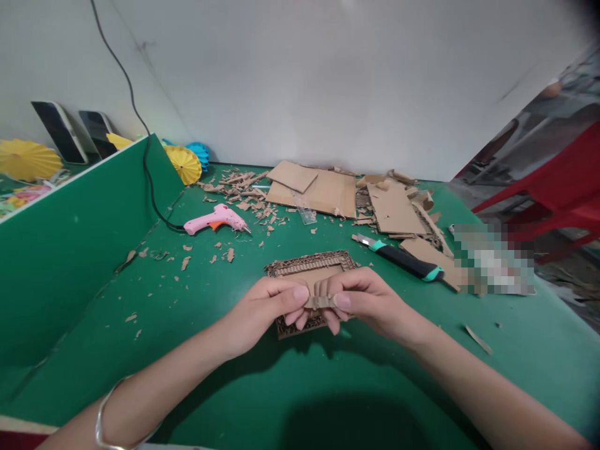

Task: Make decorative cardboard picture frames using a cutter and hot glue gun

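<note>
Between my two hands is a small strip of corrugated cardboard [320, 302]. My left hand [276, 301] pinches its left end between thumb and fingers, and my right hand [363, 299] pinches the right end. Below the hands lies a rectangular cardboard frame [309, 261] with a raised, ridged border. Its inner panel and lower edge are partly hidden by my fingers. Beyond it to the left rests a pink hot glue gun [215, 220] with an orange trigger. A utility knife [400, 257] with a black and teal handle lies to the right, blade out.
Cardboard sheets [328, 190] and torn scraps [248, 190] lie along the wall. A black cord [129, 84] runs down to the glue gun. At the left stands a green partition [84, 237], with paper fans [184, 164] and phones behind. A red chair [562, 181] is beyond the right edge.
</note>
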A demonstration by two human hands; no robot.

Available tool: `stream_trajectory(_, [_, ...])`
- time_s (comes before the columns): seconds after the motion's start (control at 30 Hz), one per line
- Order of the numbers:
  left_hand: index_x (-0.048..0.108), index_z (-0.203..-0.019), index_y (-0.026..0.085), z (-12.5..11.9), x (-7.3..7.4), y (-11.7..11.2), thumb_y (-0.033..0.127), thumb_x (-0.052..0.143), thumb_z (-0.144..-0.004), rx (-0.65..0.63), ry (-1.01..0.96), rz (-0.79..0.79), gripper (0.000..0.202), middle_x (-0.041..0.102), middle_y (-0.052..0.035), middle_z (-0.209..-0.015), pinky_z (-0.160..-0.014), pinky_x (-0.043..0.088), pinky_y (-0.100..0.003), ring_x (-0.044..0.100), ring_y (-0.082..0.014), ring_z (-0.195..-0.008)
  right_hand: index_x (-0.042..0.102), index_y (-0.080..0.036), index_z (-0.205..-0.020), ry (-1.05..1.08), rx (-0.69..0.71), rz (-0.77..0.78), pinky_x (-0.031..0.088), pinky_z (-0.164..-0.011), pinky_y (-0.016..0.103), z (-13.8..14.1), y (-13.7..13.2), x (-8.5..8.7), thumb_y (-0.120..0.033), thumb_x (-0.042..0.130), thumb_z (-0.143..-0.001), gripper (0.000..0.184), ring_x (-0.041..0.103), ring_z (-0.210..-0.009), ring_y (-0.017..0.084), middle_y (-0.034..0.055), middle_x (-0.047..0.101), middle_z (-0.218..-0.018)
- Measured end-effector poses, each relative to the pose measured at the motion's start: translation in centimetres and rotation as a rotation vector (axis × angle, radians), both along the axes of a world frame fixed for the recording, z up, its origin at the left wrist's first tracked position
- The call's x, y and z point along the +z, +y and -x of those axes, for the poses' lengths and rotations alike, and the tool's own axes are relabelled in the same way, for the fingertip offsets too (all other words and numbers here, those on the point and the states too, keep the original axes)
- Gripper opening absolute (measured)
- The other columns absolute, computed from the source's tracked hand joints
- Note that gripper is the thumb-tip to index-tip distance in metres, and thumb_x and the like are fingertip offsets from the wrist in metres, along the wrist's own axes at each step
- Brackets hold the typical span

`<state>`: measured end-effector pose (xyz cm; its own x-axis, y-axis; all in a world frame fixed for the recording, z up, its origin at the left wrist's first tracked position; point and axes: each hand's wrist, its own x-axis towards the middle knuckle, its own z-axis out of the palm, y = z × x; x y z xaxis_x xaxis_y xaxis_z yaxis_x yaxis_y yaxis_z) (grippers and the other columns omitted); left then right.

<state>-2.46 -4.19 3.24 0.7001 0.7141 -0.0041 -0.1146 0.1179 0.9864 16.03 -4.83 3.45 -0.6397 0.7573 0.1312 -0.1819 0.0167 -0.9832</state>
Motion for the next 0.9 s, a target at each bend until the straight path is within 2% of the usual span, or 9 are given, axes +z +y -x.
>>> stream_trajectory(0.07, [0.039,-0.050,0.016,-0.2,-0.1,-0.1,0.042,0.050,-0.082,0.003,-0.092,0.159,0.043,0.044,0.0018,-0.052,-0.058,0.031,-0.024,0.041,-0.0105,-0.056,0.050,-0.017,-0.057,0.182,0.030,0.176,0.043,-0.068,0.032,0.3,0.0,-0.5,-0.024,0.049,-0.083,0.026,0.055,-0.061,0.015,0.0012,0.057,-0.057])
stream_trajectory(0.17, [0.039,-0.049,0.016,-0.4,-0.3,-0.2,0.041,0.056,-0.079,0.063,-0.180,0.283,0.042,0.047,0.0009,-0.052,-0.060,0.033,-0.024,0.044,-0.0105,-0.057,0.051,-0.016,-0.056,0.338,-0.004,0.317,0.041,-0.063,0.027,0.6,-0.1,-1.0,-0.020,0.050,-0.079,0.023,0.053,-0.058,0.013,0.0017,0.058,-0.056])
stream_trajectory(0.37, [0.043,-0.050,0.015,-0.3,-0.8,0.1,0.031,0.054,-0.083,0.103,-0.365,0.386,0.038,0.056,-0.0014,-0.062,-0.070,0.040,-0.022,0.052,-0.0100,-0.066,0.052,-0.016,-0.053,0.469,-0.095,0.429,0.042,-0.066,0.027,0.4,-0.1,-1.1,-0.018,0.048,-0.074,0.022,0.058,-0.066,0.015,0.0045,0.064,-0.064])
stream_trajectory(0.47, [0.047,-0.054,0.015,-0.2,-0.7,0.2,0.032,0.050,-0.085,0.126,-0.390,0.325,0.036,0.055,-0.0013,-0.064,-0.075,0.042,-0.026,0.055,-0.0121,-0.071,0.048,-0.017,-0.050,0.501,-0.137,0.423,0.043,-0.069,0.029,0.1,0.3,-1.2,-0.021,0.045,-0.073,0.023,0.057,-0.067,0.015,0.0038,0.063,-0.064])
stream_trajectory(0.57, [0.053,-0.062,0.015,0.1,-0.4,0.3,0.032,0.041,-0.089,0.155,-0.168,-0.066,0.034,0.055,-0.0034,-0.070,-0.074,0.044,-0.031,0.055,-0.0147,-0.073,0.045,-0.018,-0.051,0.305,-0.178,0.260,0.042,-0.065,0.029,-0.6,1.0,-1.2,-0.022,0.043,-0.070,0.020,0.055,-0.066,0.016,0.0033,0.059,-0.062])
stream_trajectory(0.67, [0.055,-0.065,0.015,0.4,-0.1,0.3,0.023,0.041,-0.088,0.224,0.187,-0.729,0.028,0.058,-0.0065,-0.080,-0.078,0.045,-0.033,0.054,-0.0170,-0.083,0.052,-0.018,-0.062,-0.195,-0.202,-0.125,0.040,-0.068,0.031,-1.4,1.3,-0.5,-0.015,0.042,-0.067,0.011,0.054,-0.073,0.018,0.0039,0.059,-0.072])
stream_trajectory(0.77, [0.058,-0.073,0.015,0.4,-0.2,0.1,0.016,0.046,-0.085,0.325,0.448,-1.259,0.017,0.062,-0.0070,-0.086,-0.081,0.045,-0.035,0.054,-0.0203,-0.094,0.059,-0.017,-0.082,-0.711,-0.260,-0.563,0.039,-0.076,0.036,-1.6,0.9,0.5,-0.011,0.045,-0.067,0.021,0.051,-0.084,0.021,0.0054,0.062,-0.086])
stream_trajectory(0.83, [0.060,-0.074,0.014,0.3,-0.4,0.0,0.015,0.049,-0.083,0.366,0.571,-1.449,0.014,0.064,-0.0067,-0.087,-0.081,0.046,-0.036,0.054,-0.0221,-0.096,0.060,-0.016,-0.094,-0.916,-0.320,-0.785,0.038,-0.080,0.040,-1.3,0.5,1.0,-0.019,0.052,-0.071,0.024,0.049,-0.090,0.024,0.0078,0.063,-0.093])
stream_trajectory(0.9, [0.060,-0.074,0.014,0.1,-0.7,-0.1,0.014,0.050,-0.082,0.385,0.646,-1.539,0.013,0.064,-0.0070,-0.089,-0.080,0.046,-0.036,0.055,-0.0226,-0.096,0.060,-0.015,-0.100,-1.015,-0.369,-0.897,0.037,-0.082,0.042,-0.9,0.2,1.0,-0.030,0.055,-0.078,0.027,0.049,-0.094,0.026,0.0098,0.064,-0.098])
